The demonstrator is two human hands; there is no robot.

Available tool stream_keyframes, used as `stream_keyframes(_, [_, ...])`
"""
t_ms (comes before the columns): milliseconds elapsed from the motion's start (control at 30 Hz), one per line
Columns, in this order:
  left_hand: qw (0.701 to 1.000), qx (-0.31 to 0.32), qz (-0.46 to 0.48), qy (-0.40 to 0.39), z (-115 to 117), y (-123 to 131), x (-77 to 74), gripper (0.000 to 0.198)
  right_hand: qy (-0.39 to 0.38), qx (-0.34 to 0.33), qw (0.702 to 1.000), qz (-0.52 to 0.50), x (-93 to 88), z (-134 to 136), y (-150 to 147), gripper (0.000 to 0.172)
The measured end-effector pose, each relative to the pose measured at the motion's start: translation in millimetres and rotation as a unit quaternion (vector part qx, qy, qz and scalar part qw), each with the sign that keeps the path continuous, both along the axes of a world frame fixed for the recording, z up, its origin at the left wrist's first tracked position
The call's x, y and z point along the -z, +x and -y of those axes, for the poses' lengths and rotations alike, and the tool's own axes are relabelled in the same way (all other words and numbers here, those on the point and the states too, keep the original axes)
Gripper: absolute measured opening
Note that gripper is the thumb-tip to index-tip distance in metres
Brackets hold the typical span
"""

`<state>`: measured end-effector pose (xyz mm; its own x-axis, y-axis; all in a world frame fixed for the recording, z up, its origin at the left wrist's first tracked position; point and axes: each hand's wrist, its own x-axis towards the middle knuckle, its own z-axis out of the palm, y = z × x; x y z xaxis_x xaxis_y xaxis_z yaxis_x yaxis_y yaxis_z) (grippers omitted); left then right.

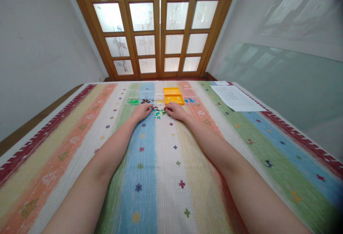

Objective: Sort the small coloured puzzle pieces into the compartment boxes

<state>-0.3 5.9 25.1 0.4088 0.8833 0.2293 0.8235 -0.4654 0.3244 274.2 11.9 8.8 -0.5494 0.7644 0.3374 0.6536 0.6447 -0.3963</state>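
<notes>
A small pile of mixed pieces [158, 113], blue, green, yellow and dark, lies on the striped cloth between my two hands. My left hand [143, 112] rests at the pile's left edge, fingertips drawn together; whatever they pinch is too small to make out. On the other side my right hand [175, 111] has its thumb and fingers curled close at the pile's edge, and any piece in them is hidden. Just beyond stand an open orange box [173, 91] with pale bits in it and clear boxes holding green pieces [133, 101], dark red pieces [146, 101], yellow pieces [160, 102] and blue pieces [190, 100].
The striped tablecloth [166, 177] covers a long table. Printed white sheets [235, 98] lie at the far right. Past the table's far edge is a wooden door with glass panes [160, 30], with walls on both sides. A glass panel [278, 80] stands along the right wall.
</notes>
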Motion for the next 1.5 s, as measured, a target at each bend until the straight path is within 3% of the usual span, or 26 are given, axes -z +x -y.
stream_keyframes(167, [1.0, -0.026, -0.003, -0.017, 1, -6, -2.2, 0.027, 0.007, -0.002, 1.0, -0.004, 0.5, 0, 0, 0.02])
stream_keyframes(400, [1.0, 0.008, 0.013, -0.003, -3, -8, 3.1, 0.027, 0.003, 0.001, 1.0, -0.004, 1.4, 0, 0, 0.019])
stream_keyframes(667, [1.0, -0.017, 0.022, 0.0, -4, -7, 5.1, 0.022, 0.018, -0.007, 1.0, -0.008, 3.2, -3, 0, 0.017])
stream_keyframes(900, [0.986, -0.129, 0.096, 0.031, -9, -14, 5.8, 0.026, 0.019, -0.007, 1.0, -0.01, 5.2, -4, 1, 0.017])
stream_keyframes(1133, [0.962, -0.255, 0.095, 0.034, -15, -26, 5.8, 0.027, 0.021, -0.008, 1.0, -0.019, 3.1, -1, 0, 0.016])
stream_keyframes(1400, [0.965, -0.245, 0.091, 0.03, -16, -26, 7.5, 0.028, 0.019, -0.003, 1.0, -0.013, 2.9, -2, 0, 0.015])
stream_keyframes(1500, [0.973, -0.207, 0.095, 0.036, -12, -21, 6.4, 0.03, 0.018, 0.0, 1.0, -0.006, 4.0, -3, 0, 0.015])
